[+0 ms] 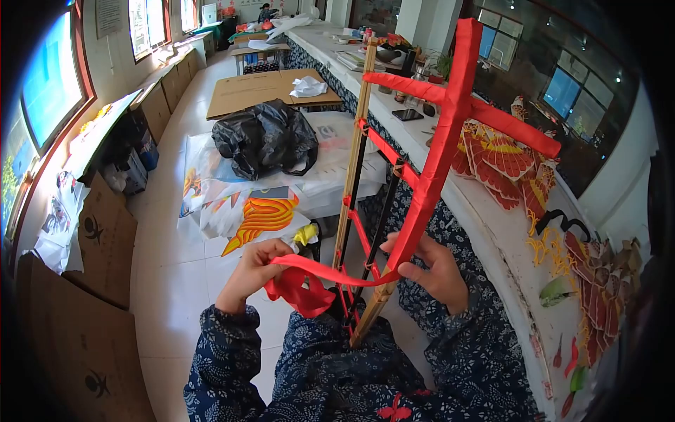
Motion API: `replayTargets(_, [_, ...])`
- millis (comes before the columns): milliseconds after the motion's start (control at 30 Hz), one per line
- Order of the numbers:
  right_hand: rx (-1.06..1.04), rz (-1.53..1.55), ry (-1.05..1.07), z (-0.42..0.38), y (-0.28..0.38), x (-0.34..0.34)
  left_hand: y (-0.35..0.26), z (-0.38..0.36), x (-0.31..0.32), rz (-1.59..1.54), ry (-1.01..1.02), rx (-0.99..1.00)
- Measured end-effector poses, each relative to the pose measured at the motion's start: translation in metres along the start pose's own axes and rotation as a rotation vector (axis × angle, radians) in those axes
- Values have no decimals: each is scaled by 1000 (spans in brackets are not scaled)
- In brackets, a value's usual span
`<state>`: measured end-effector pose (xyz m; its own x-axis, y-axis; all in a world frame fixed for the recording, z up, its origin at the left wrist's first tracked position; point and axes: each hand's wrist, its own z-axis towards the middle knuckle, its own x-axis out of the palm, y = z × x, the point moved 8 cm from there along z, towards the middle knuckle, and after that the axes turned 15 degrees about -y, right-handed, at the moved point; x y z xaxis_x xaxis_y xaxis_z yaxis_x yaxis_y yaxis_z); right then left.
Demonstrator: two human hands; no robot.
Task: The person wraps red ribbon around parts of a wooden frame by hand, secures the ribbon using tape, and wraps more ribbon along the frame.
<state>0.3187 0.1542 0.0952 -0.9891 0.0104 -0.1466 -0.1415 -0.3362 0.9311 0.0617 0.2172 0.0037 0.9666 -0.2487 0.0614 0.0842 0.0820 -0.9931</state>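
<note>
A tall frame of bamboo strips (362,95) and red-wrapped bars (450,116) stands tilted over my lap, with crosspieces near its top. My left hand (249,274) pinches a loose red ribbon (316,269) at the left of the frame; part of the ribbon hangs in folds below the fingers. From there the ribbon runs right to the lower end of the thick red-wrapped bar. My right hand (436,271) holds that bar there, thumb in front and fingers partly behind it. Bare bamboo shows below the wrapping.
Ahead, a low table bears plastic sheets, a black plastic bag (266,141) and cardboard (264,91). Along the right runs a long counter (485,225) with a phone (408,114), red-and-yellow painted pieces (506,158) and tools. Cardboard boxes (77,337) stand left. A person (266,13) is far back.
</note>
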Motion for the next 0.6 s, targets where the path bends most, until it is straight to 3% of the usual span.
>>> replayTargets(67, [-5,-167,82,-3,-8,2,-2,-3,-12,-22,-57,40])
replayTargets(167, [-49,-190,103,-3,-6,3,-4,-22,-8,156,169,-83])
replayTargets(300, [-45,-192,96,-4,-6,5,5,-25,-14,25,214,-56])
replayTargets(467, [-3,-159,38,-6,-12,8,30,-20,-24,244,122,-250])
replayTargets(600, [6,-87,-1,-7,-16,11,31,-12,-21,357,39,-59])
